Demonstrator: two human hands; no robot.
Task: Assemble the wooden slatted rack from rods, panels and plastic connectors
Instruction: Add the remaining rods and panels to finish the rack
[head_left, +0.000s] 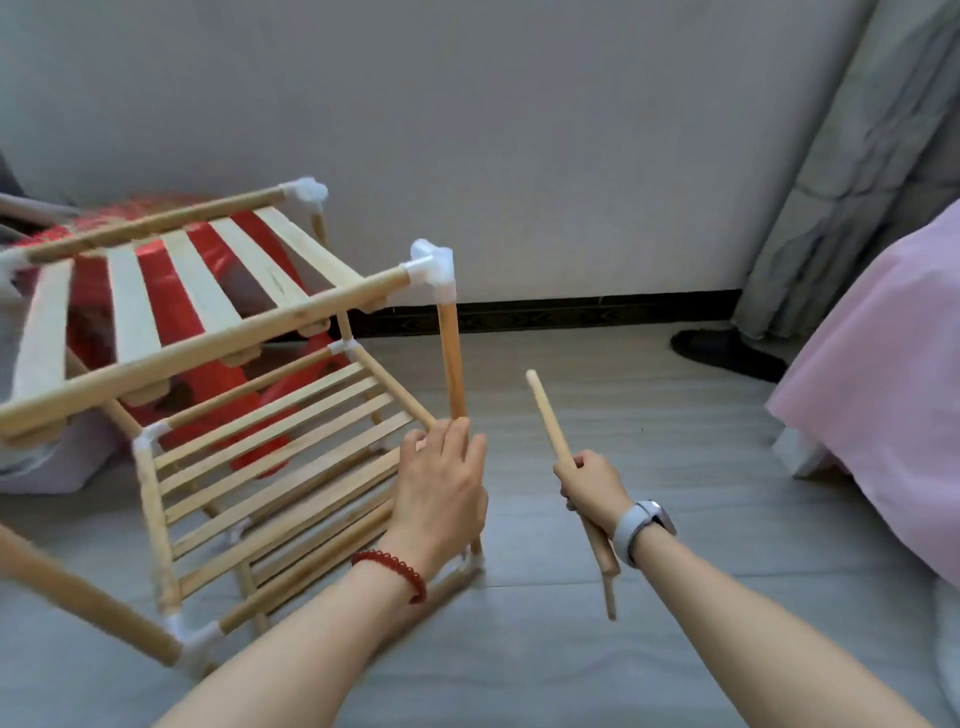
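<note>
Two hands busy: left hand (441, 483) grips the rack (218, 395) corner upright rod (451, 358); right hand (589, 486) holds loose rods (550, 421) above the floor (649, 597).

Half-built wooden slatted rack (223, 395) on the floor, with loose rods held beside it.

The rack sits tilted: its upper slatted panel (171, 291) of pale flat slats runs between two round rods, and a lower slatted panel (280, 457) slopes down beneath it. White plastic connectors join the corners; the nearest top one (434, 273) carries an upright rod (451, 358) pointing down, its lower end at the left hand (441, 493). To the right, apart from the rack, two loose rods (566, 467) are gripped in the right hand (592, 486), the longer one slanting up and left.
</note>
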